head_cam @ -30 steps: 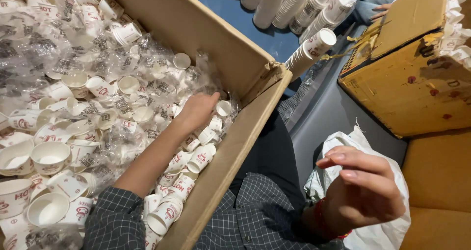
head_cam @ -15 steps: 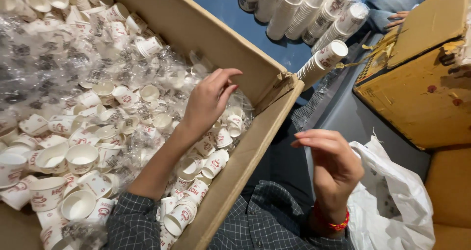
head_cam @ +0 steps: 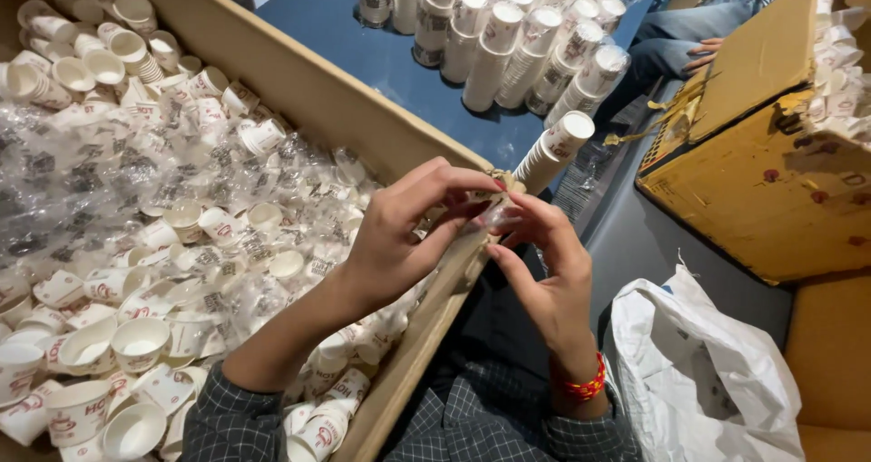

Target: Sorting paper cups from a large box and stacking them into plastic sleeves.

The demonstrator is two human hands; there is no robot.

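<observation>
1. The big box (head_cam: 299, 90) is matt brown corrugated cardboard; its walls look dry and slightly rough.
2. The small cups (head_cam: 136, 340) inside are matt white printed paper; clear crinkled plastic film (head_cam: 82, 185) lies glossy over them.
3. Both hands pinch something thin and clear, probably plastic film; it is too small to tell.
4. The stacked cups (head_cam: 494, 49) stand on a smooth blue surface (head_cam: 363, 40).
5. The yellow box (head_cam: 771, 190) is scuffed cardboard; the white bag (head_cam: 699, 380) is thin, soft-sheened plastic; the sleeves (head_cam: 227, 421) are checked woven cloth.

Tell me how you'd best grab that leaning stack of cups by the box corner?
Probably around the stack's upper side wall, coming from the right: it leans up to the right, mouth end free, while the hands and box crowd its lower left.
</observation>
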